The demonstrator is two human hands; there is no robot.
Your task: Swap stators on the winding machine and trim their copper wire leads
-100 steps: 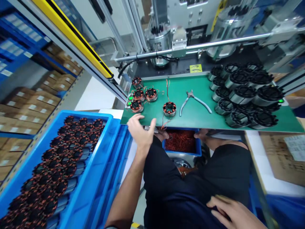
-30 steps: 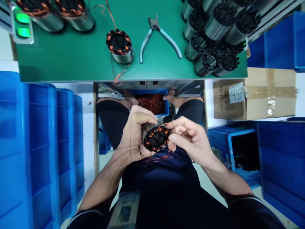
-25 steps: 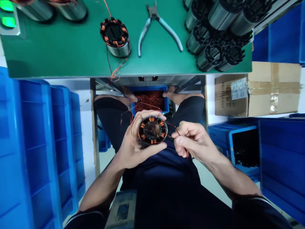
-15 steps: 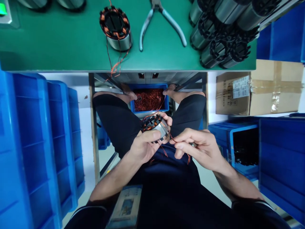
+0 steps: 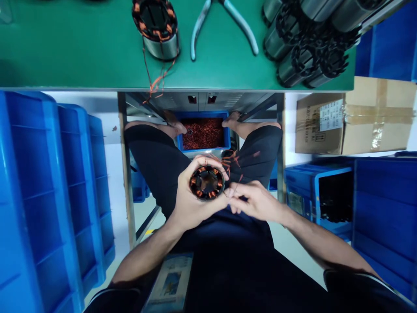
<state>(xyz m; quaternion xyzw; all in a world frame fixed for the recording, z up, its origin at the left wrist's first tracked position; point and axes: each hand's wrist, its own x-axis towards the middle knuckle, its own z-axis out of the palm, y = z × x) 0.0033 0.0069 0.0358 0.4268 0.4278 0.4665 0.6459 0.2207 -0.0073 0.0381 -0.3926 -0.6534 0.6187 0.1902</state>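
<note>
My left hand [image 5: 192,202] is wrapped round a motor stator [image 5: 193,183], whose round open end with copper windings faces up towards me. Close against its right side, my right hand [image 5: 252,200] pinches a thin copper wire [image 5: 240,179] between thumb and forefinger. More loose copper wire ends [image 5: 228,158] stick out beyond the stator, blurred by motion. Over on the green table, a second wound stator [image 5: 161,45] stands with its wire tails hanging past the front edge. A pair of pliers [image 5: 243,21] with light blue handles lies spread beside it.
Several unwound stators [image 5: 295,65] are grouped on the right of the green table [image 5: 97,56]. Below it, a blue bin [image 5: 203,151] of copper scraps sits between my feet. Blue crates [image 5: 29,182] stack at left; a cardboard box [image 5: 365,115] and more crates stand at right.
The stator has turned from lying tilted to showing its open end upward, with my left hand now round it. My right hand has moved left, close to it. The view has shifted slightly.
</note>
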